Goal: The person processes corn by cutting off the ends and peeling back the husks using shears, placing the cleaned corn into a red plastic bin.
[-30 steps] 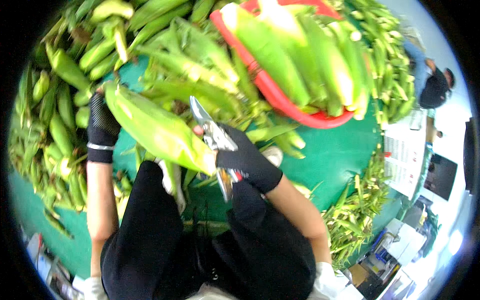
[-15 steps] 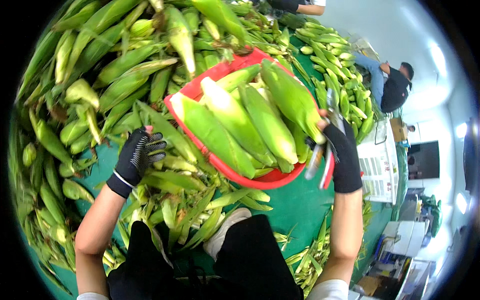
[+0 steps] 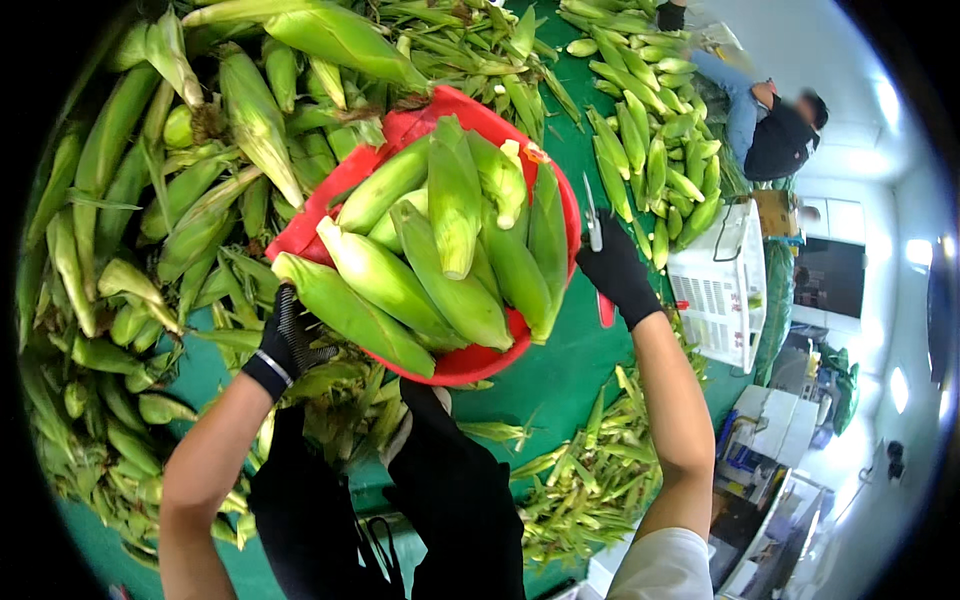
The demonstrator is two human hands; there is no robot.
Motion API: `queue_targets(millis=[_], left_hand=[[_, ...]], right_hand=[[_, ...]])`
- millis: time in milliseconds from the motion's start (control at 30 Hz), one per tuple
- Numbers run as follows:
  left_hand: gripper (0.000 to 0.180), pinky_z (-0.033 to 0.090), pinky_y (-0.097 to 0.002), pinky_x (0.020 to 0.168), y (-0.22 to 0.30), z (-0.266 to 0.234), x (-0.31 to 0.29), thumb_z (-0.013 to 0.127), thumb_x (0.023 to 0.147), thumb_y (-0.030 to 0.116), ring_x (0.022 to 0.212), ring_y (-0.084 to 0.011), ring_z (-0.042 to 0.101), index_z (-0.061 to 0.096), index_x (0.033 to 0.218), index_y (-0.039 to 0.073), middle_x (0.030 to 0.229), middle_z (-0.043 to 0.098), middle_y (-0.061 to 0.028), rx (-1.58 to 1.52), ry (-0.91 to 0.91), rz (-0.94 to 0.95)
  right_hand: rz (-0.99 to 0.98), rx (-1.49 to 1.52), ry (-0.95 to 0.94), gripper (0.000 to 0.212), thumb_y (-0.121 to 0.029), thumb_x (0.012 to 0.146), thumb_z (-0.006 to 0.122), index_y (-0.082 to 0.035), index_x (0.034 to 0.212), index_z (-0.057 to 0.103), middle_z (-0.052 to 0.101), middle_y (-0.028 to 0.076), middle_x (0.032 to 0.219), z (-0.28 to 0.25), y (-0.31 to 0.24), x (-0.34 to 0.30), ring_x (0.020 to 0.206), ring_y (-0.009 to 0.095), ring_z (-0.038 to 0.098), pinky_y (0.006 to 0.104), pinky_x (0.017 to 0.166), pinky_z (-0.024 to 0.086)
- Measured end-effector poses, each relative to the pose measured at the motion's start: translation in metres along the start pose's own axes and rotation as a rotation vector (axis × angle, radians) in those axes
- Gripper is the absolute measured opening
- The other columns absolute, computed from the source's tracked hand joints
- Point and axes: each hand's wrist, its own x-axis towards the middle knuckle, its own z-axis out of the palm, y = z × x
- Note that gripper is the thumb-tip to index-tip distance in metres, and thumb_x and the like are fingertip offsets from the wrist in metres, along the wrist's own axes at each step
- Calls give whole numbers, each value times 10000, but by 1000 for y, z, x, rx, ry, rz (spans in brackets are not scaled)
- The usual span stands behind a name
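Note:
A red plastic basin (image 3: 447,376), heaped with green husked corn cobs (image 3: 440,270), is in front of me, tilted. At its near left edge is my left hand (image 3: 288,345) in a black glove, closed on the rim, with some fingers hidden behind the basin. My right hand (image 3: 618,268), also gloved in black, is closed around shears (image 3: 594,222) with silver blades pointing away and a red handle (image 3: 606,310) below the palm. The fingers of that hand reach the basin's right rim and are partly hidden.
A big pile of unhusked corn (image 3: 130,260) fills the left side. Stripped husks (image 3: 580,480) lie on the green floor at the right. Farther off are more cobs (image 3: 660,130), a white crate (image 3: 715,290) and a seated person (image 3: 775,130).
The basin has shifted left and nearer. My left hand has come to its rim. My right hand has let go of a cob, now lying in the basin, and moved to the basin's right side.

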Motion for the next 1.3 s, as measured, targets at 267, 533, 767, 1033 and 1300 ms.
queue_targets(millis=[267,533,767,1033,1300], left_hand=[[780,278,-597,891,-29,7,16,312,735,740,1129,-307,404,430,1247,164,1284,428,-86,-161,250,109],[647,330,-536,910,-32,53,14,394,792,624,1117,-293,431,432,1230,149,1239,468,-86,-480,495,153],[453,392,-398,865,-111,31,-40,524,832,285,1033,-331,497,456,1180,2,1169,501,-176,704,1256,442],[501,410,-309,861,-64,309,-36,603,792,173,967,-237,538,409,1217,-6,1124,528,-142,557,985,680],[296,349,-358,953,-83,330,1,475,870,203,1102,-297,464,520,1103,27,1152,515,-146,441,995,624]], right_hand=[[191,-59,-273,657,-242,659,648,-20,1228,407,456,245,1209,-31,69,4,1118,366,445,405,934,380],[131,48,-531,587,-306,642,650,36,1087,478,508,255,1118,31,86,205,1019,365,522,411,854,439],[-37,86,-709,601,-256,621,669,-4,1118,444,544,238,1040,8,145,198,968,364,541,407,812,449],[191,-1,-776,672,-232,639,647,-53,1237,396,477,204,1193,-145,259,162,1093,344,473,377,885,405],[-160,99,-881,655,-236,680,642,-10,1241,390,452,231,1218,-104,213,259,1161,348,412,375,951,349]])
